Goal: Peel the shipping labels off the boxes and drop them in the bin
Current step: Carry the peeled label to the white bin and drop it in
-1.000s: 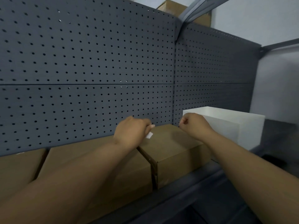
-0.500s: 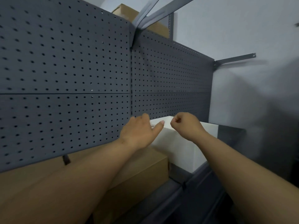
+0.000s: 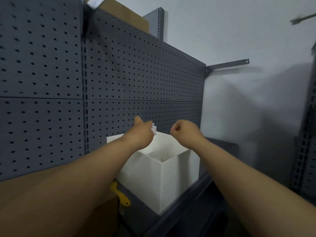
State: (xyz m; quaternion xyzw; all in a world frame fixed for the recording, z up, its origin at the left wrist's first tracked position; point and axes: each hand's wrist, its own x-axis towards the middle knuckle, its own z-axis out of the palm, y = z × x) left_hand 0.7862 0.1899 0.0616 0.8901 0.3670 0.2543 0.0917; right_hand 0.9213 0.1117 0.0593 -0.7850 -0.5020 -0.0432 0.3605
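A white open-topped bin [image 3: 171,178] stands on the dark shelf, right of a brown cardboard box [image 3: 104,212] whose corner shows under my left forearm. My left hand [image 3: 142,132] is stretched out above the bin's opening, with a crumpled white label [image 3: 154,129] at its fingertips. My right hand [image 3: 183,132] hovers over the bin's right rim as a closed fist with nothing visible in it. White scraps lie inside the bin.
A grey pegboard [image 3: 119,79] backs the shelf. A yellow tool handle [image 3: 119,194] lies between the box and the bin. Another cardboard box [image 3: 124,14] sits on top, above the pegboard. The shelf's dark front edge [image 3: 188,202] runs below the bin.
My view and both hands have swung right, from the cardboard boxes to the white bin. The left hand carried the peeled label along and now holds it over the bin.
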